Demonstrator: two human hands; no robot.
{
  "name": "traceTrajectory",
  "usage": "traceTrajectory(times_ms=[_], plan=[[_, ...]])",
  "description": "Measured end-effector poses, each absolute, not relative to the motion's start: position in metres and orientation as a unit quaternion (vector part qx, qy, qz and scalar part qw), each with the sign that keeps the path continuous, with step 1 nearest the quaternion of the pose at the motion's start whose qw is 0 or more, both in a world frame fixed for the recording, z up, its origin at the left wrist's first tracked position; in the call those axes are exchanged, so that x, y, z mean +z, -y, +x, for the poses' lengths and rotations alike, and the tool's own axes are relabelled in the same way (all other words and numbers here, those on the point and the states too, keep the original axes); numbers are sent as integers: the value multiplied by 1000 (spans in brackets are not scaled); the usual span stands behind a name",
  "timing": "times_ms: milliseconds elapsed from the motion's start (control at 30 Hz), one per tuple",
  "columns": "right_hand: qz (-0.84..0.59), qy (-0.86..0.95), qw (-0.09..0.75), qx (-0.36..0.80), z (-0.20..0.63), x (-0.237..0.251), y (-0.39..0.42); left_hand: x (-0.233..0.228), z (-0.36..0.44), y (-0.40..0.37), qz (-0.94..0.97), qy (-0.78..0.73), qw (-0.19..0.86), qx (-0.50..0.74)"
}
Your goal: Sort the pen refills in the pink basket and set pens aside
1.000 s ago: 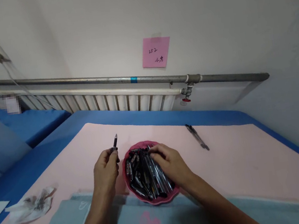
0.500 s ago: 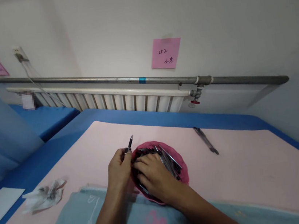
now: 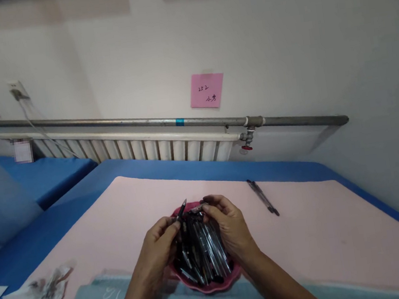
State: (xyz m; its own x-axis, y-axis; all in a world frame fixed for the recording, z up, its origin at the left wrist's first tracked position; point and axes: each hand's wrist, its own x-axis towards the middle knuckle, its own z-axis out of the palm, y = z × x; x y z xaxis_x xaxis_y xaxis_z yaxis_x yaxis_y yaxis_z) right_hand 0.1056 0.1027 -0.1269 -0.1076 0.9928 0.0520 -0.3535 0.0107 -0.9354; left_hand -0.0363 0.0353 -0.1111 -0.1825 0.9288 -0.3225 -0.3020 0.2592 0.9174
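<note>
Left hand [image 3: 159, 243] pinches a pen refill [image 3: 181, 209]; right hand [image 3: 227, 224] grips a cap-like piece [image 3: 197, 209] at twelve o'clock over the pink bowl [image 3: 217, 284]. Misaligned tips could slip, dropping parts.

Two bare forearms enter from the lower edge; left hand [image 3: 159, 245] and right hand [image 3: 232, 228] ungloved; no sleeves, rings or watch visible.

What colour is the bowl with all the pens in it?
Pink bowl, seen in the head view.
</note>
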Motion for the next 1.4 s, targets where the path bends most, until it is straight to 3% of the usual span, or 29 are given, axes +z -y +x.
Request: traceTrajectory(times_ms=[233,600,767,900,1400], plan=[[-374,409,572,604,116,-123,-110,-120,-35,-36,321,-541,592,504],[-345,756,364,420,111,-124,-90,-118,-37,-38,300,-545,580,526],[-397,528,485,573,116,-123,-103,-121,-36,-36,316,-533,590,518],[-364,377,527,670,120,-119,-109,-127,-32,-36,353,-516,601,498],[-357,433,463,686,107,-131,-94,-123,-22,-35,346,-551,561,512]])
